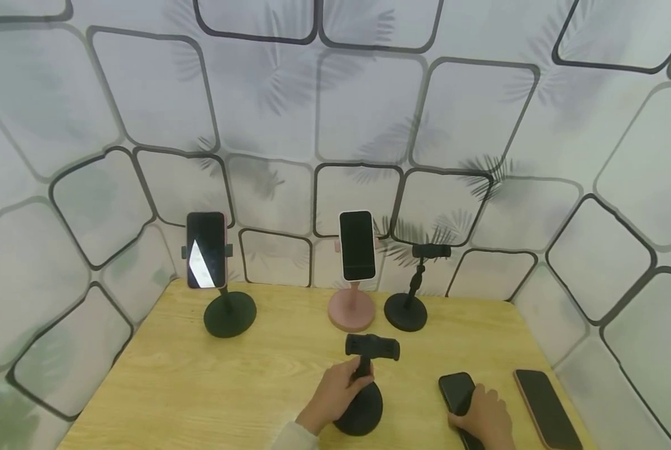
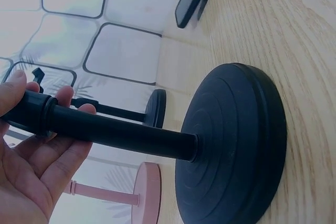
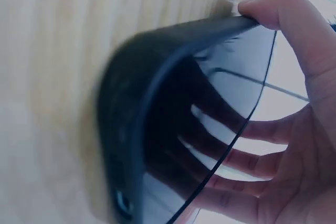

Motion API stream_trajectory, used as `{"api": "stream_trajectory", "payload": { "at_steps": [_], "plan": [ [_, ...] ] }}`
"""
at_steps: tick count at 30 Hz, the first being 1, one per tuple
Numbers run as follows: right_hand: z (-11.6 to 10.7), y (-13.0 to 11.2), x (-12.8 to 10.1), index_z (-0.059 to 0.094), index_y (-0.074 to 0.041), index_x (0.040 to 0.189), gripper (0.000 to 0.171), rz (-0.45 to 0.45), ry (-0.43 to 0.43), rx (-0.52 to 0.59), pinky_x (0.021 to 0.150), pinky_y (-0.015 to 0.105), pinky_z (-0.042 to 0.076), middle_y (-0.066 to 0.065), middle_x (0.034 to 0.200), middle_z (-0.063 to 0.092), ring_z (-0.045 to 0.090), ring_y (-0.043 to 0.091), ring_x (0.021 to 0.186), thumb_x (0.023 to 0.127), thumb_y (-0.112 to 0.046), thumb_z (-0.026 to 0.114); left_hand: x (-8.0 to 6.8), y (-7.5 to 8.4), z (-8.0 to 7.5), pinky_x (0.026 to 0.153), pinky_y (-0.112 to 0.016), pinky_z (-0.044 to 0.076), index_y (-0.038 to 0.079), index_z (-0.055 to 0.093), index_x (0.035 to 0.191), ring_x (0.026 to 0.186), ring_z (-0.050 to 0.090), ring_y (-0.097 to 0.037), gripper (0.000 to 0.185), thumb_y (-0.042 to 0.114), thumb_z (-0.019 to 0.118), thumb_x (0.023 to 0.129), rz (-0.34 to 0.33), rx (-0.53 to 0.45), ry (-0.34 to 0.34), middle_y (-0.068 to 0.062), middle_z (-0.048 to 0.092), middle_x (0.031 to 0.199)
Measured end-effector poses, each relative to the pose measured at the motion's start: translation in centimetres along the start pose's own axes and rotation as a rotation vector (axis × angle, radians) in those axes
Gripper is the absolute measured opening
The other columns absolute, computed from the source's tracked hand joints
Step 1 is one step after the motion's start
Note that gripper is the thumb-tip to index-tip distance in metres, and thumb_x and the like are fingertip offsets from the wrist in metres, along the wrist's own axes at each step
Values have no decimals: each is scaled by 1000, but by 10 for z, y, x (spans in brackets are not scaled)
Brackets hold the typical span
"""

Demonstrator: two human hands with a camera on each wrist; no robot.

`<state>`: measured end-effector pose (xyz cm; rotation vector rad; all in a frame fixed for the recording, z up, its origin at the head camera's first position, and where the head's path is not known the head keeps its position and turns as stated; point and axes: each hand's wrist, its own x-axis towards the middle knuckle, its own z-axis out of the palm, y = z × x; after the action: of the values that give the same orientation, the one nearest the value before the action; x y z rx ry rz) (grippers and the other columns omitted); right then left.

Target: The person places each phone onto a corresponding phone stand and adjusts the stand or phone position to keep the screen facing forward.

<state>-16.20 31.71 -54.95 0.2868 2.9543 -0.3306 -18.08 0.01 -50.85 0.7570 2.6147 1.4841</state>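
Observation:
My left hand (image 1: 335, 392) grips the pole of a black phone stand (image 1: 365, 400) near the table's front; its round base (image 2: 236, 145) rests on the wood and its clamp (image 1: 372, 346) is empty. In the left wrist view my fingers (image 2: 31, 145) curl round the pole (image 2: 115, 132). My right hand (image 1: 482, 415) holds a black phone (image 1: 458, 390) by its edges, tilting it up off the table; the right wrist view shows the thumb on the phone's (image 3: 173, 108) rim and fingers behind the glass.
At the back stand a black stand with a phone (image 1: 206, 250), a pink stand with a phone (image 1: 357, 245), and an empty black stand (image 1: 407, 309). Another phone (image 1: 546, 406) lies flat at the right. The wooden table (image 1: 200, 387) is enclosed by patterned walls.

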Motion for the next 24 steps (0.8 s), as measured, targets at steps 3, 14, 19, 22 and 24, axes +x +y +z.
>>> {"api": "stream_trajectory", "payload": {
  "at_steps": [3,14,19,22,24],
  "plan": [
    [-2,3,-5,42,21,113,104,34,-18,36,61,52,51,34,89,53,57,42,75,59,-59,79,-1,0,0,66,-16,45,19,58,95,75,51,4,17,35,54,92,0,-1,-1,5,68,91],
    [2,12,0,32,22,122,104,17,-25,168,70,52,52,39,98,56,60,49,86,65,-51,80,1,-1,0,64,-15,43,19,58,95,71,48,3,16,34,55,93,6,1,2,5,66,88],
    [5,13,5,28,25,120,100,-6,-75,204,71,55,50,43,97,50,56,51,86,69,-42,80,2,-1,1,64,-15,42,19,58,95,70,48,4,13,31,55,93,4,-8,-6,6,66,87],
    [8,13,7,23,27,120,99,-9,-93,211,73,56,49,45,97,46,54,51,86,72,-40,78,1,-2,1,64,-15,42,19,58,95,69,47,4,15,34,55,93,1,-5,-6,7,65,86],
    [8,13,8,20,27,121,102,3,-107,214,75,57,48,46,98,44,53,52,88,72,-42,78,0,-2,2,63,-15,41,19,59,95,68,45,4,15,34,55,93,2,4,-1,7,65,85]
  ]
}}
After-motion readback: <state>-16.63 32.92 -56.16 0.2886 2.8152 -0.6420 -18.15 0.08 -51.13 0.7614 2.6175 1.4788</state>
